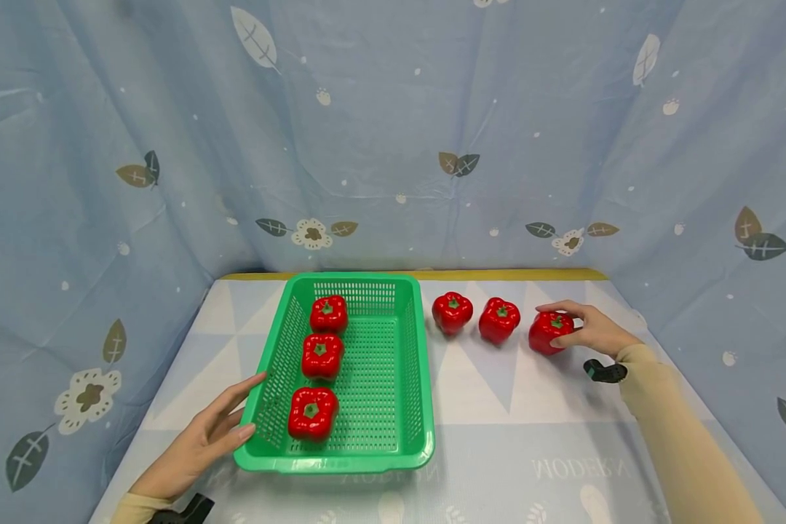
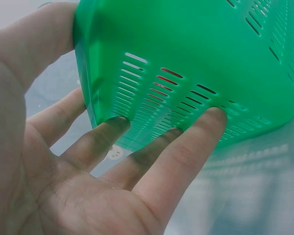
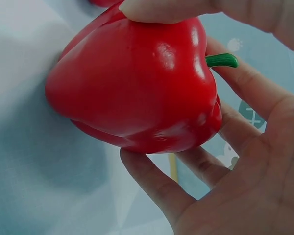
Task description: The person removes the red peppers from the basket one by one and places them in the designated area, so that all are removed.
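Observation:
A green plastic basket [image 1: 414, 364] stands left of centre on the table, with three red bell peppers [image 1: 322, 356] lined up along its left side. My left hand [image 1: 199, 434] rests against the basket's left side, fingers spread; in the left wrist view the fingertips touch the slotted outer wall [image 2: 186, 54], and the thumb meets the rim. At the right, my right hand [image 1: 589, 331] grips a red bell pepper [image 3: 137, 88] between thumb and fingers. This pepper's green stem [image 3: 222, 60] points towards the palm in the right wrist view.
Two more red bell peppers, one nearer the basket [image 1: 453, 313] and one beside it [image 1: 499, 321], stand between the basket and my right hand. A patterned cloth [image 1: 485, 451] covers the table. Blue curtains [image 1: 393, 131] hang behind and on both sides.

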Demonstrator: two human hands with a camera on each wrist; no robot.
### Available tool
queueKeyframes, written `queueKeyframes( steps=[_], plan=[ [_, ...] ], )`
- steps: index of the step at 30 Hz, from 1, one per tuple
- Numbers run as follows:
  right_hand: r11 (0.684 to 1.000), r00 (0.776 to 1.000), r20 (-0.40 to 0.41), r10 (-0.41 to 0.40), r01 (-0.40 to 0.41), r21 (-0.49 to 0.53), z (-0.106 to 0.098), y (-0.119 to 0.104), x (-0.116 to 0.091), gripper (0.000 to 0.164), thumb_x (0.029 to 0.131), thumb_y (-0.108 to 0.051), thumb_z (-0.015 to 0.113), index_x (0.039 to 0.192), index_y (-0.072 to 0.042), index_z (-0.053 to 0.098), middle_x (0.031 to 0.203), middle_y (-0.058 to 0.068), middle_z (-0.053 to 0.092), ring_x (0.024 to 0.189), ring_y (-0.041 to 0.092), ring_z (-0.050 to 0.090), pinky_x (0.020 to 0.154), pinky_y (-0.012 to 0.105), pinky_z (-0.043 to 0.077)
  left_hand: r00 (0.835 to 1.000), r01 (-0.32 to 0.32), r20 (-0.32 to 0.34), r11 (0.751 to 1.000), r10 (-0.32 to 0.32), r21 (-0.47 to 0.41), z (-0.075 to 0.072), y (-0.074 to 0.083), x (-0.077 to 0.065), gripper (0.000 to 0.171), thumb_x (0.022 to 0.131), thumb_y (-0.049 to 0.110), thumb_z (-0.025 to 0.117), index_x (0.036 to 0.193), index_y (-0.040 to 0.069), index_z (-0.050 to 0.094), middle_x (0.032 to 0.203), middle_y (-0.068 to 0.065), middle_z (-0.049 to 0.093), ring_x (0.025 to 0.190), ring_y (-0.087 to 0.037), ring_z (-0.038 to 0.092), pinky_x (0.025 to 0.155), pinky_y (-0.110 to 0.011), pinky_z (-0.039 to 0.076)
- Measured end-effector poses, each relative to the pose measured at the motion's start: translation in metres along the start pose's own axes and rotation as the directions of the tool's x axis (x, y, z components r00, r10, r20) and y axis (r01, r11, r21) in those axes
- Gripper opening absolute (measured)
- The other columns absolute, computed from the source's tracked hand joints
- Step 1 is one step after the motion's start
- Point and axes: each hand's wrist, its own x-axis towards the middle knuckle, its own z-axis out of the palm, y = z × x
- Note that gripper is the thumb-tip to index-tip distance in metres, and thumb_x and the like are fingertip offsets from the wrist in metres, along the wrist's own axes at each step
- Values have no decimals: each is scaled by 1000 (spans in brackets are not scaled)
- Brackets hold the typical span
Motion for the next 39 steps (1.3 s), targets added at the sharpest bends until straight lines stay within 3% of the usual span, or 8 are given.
queueKeyframes(
  steps=[17,26,35,39],
  plan=[
    [1000,1000,3,-18,18,-23,-2,-3,1,73,92,-16,84,159,-5,56,152,27,57,134,45,51,95,43,56,999,-29,17,999,29,-29,-1,1,-1,69,115,14,59,175,26,27,179,-22,10,154,-67,23,103,-26,55],
    [1000,1000,0,7,-7,-2,-2,-2,-1,78,91,-15,84,161,-5,52,157,29,52,138,48,47,102,59,57,999,-40,13,999,40,-18,-1,-1,0,69,115,15,60,175,27,27,179,-22,11,153,-67,26,102,-25,54],
    [1000,1000,5,-10,9,20,2,0,0,79,90,-15,86,161,-5,52,157,28,52,136,46,50,97,43,56,998,-65,13,998,65,-7,-1,-5,-1,68,116,13,58,175,26,27,179,-22,12,152,-67,27,103,-25,54],
    [1000,1000,0,-17,17,10,2,-1,-1,79,90,-16,86,160,-4,53,153,27,56,135,45,51,96,43,56,997,-70,12,997,70,-11,-1,-6,-1,68,115,13,58,175,26,28,179,-23,12,151,-68,28,103,-25,54]
  ],
)
